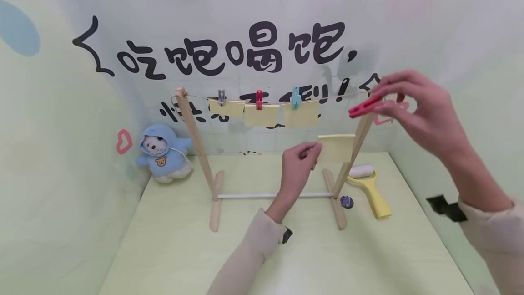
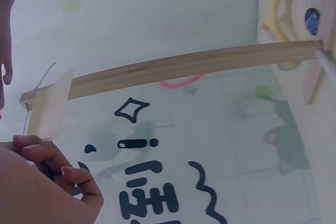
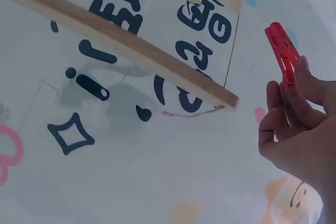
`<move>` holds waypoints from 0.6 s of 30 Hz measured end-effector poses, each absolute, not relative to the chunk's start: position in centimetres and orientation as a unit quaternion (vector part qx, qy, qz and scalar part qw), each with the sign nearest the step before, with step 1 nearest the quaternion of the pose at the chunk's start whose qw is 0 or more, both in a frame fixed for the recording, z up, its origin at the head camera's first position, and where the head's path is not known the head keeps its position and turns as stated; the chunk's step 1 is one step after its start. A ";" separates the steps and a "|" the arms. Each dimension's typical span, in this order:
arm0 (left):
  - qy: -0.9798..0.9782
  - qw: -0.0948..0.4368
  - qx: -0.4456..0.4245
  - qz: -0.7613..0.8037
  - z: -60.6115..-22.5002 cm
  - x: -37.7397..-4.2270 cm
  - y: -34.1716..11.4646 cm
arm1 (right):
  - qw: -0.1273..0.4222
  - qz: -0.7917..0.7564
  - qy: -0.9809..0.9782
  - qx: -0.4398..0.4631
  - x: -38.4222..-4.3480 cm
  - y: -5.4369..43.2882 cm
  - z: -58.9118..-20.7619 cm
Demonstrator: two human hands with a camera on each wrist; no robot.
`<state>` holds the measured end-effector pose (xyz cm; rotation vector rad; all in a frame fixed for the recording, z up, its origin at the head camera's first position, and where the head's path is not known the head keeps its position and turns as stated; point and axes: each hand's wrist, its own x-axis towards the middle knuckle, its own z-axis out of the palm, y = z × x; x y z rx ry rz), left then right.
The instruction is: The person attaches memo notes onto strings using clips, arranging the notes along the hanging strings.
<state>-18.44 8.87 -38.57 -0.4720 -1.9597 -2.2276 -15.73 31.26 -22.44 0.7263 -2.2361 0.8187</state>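
My left hand (image 1: 295,163) pinches a pale yellow paper note (image 1: 337,149) by its left edge, below the string (image 1: 344,94) and in front of the rack's right post. The same note (image 2: 50,108) rises from the fingers of my left hand (image 2: 52,187) in the left wrist view. Higher up at the right, my right hand (image 1: 421,108) grips a red clothespin (image 1: 364,106) between thumb and fingers. In the right wrist view this clothespin (image 3: 282,51) points away from the fingertips, apart from the string.
Three notes hang on the string under a grey clothespin (image 1: 221,98), a red one (image 1: 259,99) and a blue one (image 1: 296,98). The wooden rack (image 1: 196,144) stands on the table. A plush toy (image 1: 163,154) sits left; a yellow-handled lint roller (image 1: 372,192) and a dark round object (image 1: 346,202) lie right.
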 end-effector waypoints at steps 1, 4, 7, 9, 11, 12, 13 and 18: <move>-0.644 0.070 -0.159 -0.745 -37.8 -18.8 9.0 | 0.318 0.302 -0.856 0.275 -16.3 31.0 -21.6; -0.631 0.074 -0.162 -0.755 -36.1 -19.6 9.4 | 0.307 0.274 -0.871 0.268 -18.1 30.4 -19.9; -0.621 0.073 -0.156 -0.765 -35.1 -20.3 9.8 | 0.295 0.261 -0.878 0.273 -19.6 29.9 -19.1; -0.619 0.073 -0.149 -0.768 -34.7 -20.7 10.0 | 0.289 0.252 -0.880 0.281 -20.4 29.7 -18.9; -0.615 0.074 -0.140 -0.772 -34.3 -20.9 10.2 | 0.281 0.246 -0.881 0.290 -21.0 29.4 -18.8; -0.614 0.075 -0.138 -0.774 -34.2 -21.0 10.3 | 0.278 0.241 -0.883 0.293 -21.2 29.4 -18.7; -0.611 0.075 -0.134 -0.776 -34.1 -21.1 10.4 | 0.274 0.237 -0.884 0.294 -21.3 29.3 -18.6; -0.606 0.080 -0.133 -0.781 -33.5 -21.3 10.9 | 0.262 0.223 -0.886 0.309 -21.7 29.2 -18.4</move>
